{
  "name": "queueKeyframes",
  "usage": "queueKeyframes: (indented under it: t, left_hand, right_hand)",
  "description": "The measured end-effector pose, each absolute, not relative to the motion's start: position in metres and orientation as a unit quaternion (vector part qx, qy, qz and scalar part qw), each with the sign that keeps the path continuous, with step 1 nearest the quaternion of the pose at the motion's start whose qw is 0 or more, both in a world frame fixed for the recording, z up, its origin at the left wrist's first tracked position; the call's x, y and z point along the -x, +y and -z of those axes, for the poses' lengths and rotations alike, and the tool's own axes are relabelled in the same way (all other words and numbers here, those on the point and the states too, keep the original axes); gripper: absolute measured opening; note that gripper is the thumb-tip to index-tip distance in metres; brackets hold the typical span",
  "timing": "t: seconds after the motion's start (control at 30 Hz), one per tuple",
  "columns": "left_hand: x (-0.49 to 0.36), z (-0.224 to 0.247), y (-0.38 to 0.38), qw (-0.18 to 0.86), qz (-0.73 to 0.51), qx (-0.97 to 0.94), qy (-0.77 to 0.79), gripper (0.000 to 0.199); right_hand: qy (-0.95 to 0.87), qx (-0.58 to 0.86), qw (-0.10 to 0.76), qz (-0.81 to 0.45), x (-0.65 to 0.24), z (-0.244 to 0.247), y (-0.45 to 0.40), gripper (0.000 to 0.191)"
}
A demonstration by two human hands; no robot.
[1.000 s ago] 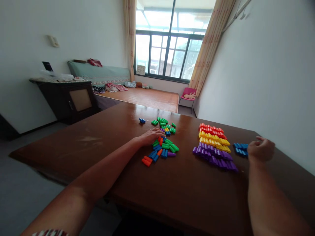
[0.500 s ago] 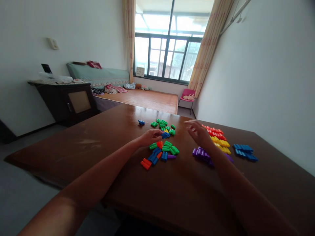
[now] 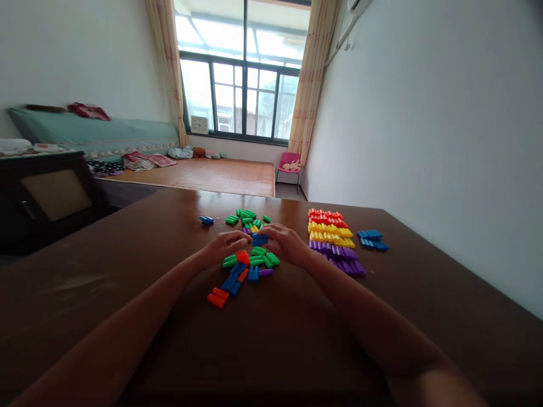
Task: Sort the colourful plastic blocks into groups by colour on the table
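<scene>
Loose green pieces (image 3: 247, 216) lie at the middle of the brown table, with more green, blue, orange and purple ones nearer. My right hand (image 3: 283, 242) has its fingers on blue pieces (image 3: 259, 239) at the centre of the pile. Just left of them is my left hand (image 3: 227, 246), its fingers curled; whether anything is between the fingertips is too small to tell. An orange pair (image 3: 218, 298) lies at the near end of the mixed pieces. To the right stand rows of red (image 3: 326, 217), yellow (image 3: 331, 233) and purple pieces (image 3: 339, 254).
Two short rows of blue pieces (image 3: 372, 239) lie at the right of the table (image 3: 271, 339). A small blue group (image 3: 206, 220) sits at the back left. Beyond are a bed (image 3: 229, 175), a pink chair (image 3: 290, 160) and a dark cabinet (image 3: 95, 195).
My right hand has moved left from beside the sorted rows to the blue pieces. My left hand has drawn slightly away from them. The view has turned right.
</scene>
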State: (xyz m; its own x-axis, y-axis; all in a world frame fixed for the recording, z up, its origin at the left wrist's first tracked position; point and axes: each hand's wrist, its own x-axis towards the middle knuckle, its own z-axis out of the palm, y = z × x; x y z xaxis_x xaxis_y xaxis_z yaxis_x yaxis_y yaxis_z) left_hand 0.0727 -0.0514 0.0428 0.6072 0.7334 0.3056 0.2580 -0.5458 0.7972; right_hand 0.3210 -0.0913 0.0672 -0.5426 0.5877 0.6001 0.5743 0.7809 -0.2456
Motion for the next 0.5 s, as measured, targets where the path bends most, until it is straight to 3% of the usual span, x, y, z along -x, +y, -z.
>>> queueKeyframes:
  t: [0.1, 0.2, 0.3, 0.4, 0.5]
  left_hand:
    - [-0.062, -0.035, -0.040, 0.354, -0.361, -0.796, 0.333, 0.048]
    - [-0.048, -0.027, -0.027, 0.343, -0.381, -0.779, 0.362, 0.051]
    - [-0.041, -0.024, -0.022, 0.341, -0.394, -0.763, 0.383, 0.051]
    - [-0.041, -0.026, -0.022, 0.349, -0.397, -0.750, 0.398, 0.052]
    - [-0.042, -0.027, -0.023, 0.340, -0.397, -0.752, 0.403, 0.052]
  right_hand:
    - [-0.762, 0.490, 0.422, -0.026, -0.387, -0.079, -0.070, 0.030]
    - [-0.619, 0.645, 0.447, -0.027, -0.488, -0.082, -0.064, 0.028]
    - [-0.499, 0.798, 0.336, 0.019, -0.579, -0.073, -0.079, 0.022]
    - [-0.447, 0.870, 0.209, -0.021, -0.622, -0.066, -0.101, 0.015]
    - [-0.481, 0.859, 0.175, -0.014, -0.617, -0.065, -0.116, 0.022]
